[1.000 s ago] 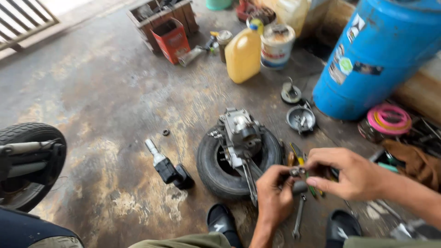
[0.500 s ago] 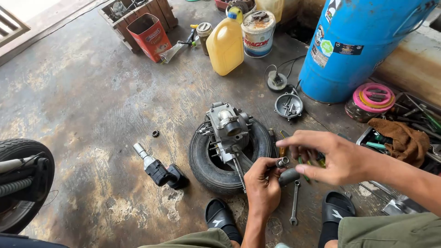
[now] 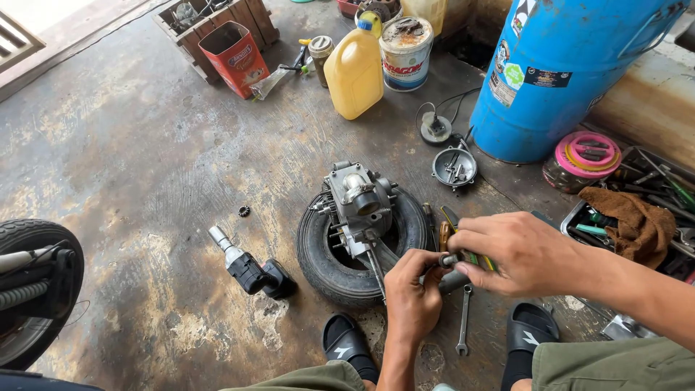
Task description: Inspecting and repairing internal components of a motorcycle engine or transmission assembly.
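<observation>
Two hands meet just in front of you, low over the concrete floor point(image 3: 145, 145). Your left hand point(image 3: 413, 293) is curled, its fingertips pinched on a small metal part point(image 3: 448, 259); your right hand point(image 3: 517, 253) comes in from the right, fingers bent and closed on the same small metal part, so both are grasping it between them. What kind of part it is, is too small to tell.

Just left of your left hand lies a small tyre point(image 3: 340, 268) flat on the floor, with a grey engine block point(image 3: 360, 206) sitting in its middle. Below your hands a spanner point(image 3: 463, 322) lies on the floor between your two black sandals point(image 3: 347, 342). Under your right hand a few screwdrivers point(image 3: 450, 221) poke out, partly hidden.

Further left of the tyre lies a black impact driver point(image 3: 250, 269), and beyond it a small gear point(image 3: 244, 211). Far to your left stands a motorcycle wheel point(image 3: 32, 289).

Beyond your hands sit a round metal cover point(image 3: 454, 167), a yellow jug point(image 3: 355, 72), a paint tin point(image 3: 405, 52), a red can point(image 3: 233, 58) beside a wooden crate point(image 3: 253, 18), and a big blue drum point(image 3: 572, 72). To the right of your right hand a tray of tools point(image 3: 579, 217) holds a brown rag point(image 3: 626, 221), with a pink-lidded jar point(image 3: 583, 161) behind it.
</observation>
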